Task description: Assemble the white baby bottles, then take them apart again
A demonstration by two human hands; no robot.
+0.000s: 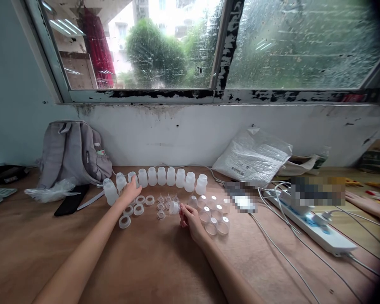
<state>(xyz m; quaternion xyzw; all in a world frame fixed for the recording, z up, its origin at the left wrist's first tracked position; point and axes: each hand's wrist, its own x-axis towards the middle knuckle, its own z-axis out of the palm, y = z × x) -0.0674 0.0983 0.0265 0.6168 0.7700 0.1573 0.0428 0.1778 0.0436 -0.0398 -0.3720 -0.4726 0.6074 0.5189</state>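
A curved row of small translucent bottles [171, 176] stands on the wooden table [152, 261] below the window. In front of it lie several white screw rings [138, 209], a few clear teats [164, 202] and a group of clear caps [213, 219]. My left hand [130, 192] reaches to the left end of the row, its fingers curled at one bottle [132, 177]. My right hand [190, 217] pinches a small clear teat-like piece [175, 207] just above the table.
A grey backpack [72, 152] leans on the wall at the left, a black phone [71, 200] and crumpled plastic before it. A plastic bag [253, 154], cables and a white power strip [316, 226] lie at the right. Another person's forearm [370, 207] rests at the far right.
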